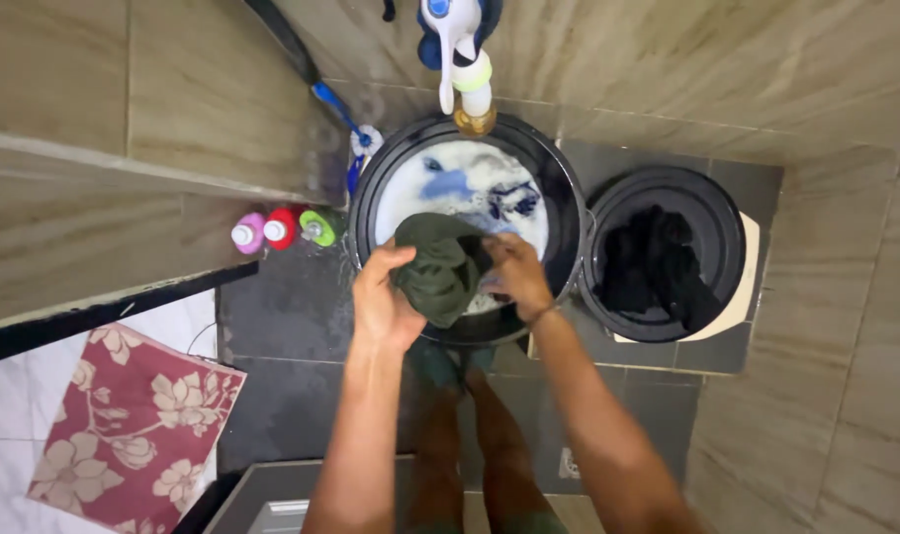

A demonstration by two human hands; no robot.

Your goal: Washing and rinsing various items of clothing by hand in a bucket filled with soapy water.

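Note:
A wet dark green garment (pixel 440 269) is bunched between both my hands, just above the near rim of a black tub (pixel 566 213) full of soapy water with blue clothes in it. My left hand (pixel 383 297) grips the garment's left side. My right hand (pixel 515 274) clutches its right side, fingers sunk into the cloth. A white tap (pixel 450 40) with a brass spout hangs over the far rim of the tub.
A smaller black bucket (pixel 727 222) with dark clothes stands to the right. Three bottles with pink, red and green caps (pixel 282 229) line the left wall, and a blue brush (pixel 346 124) leans there. A red floral mat (pixel 138 425) lies at lower left.

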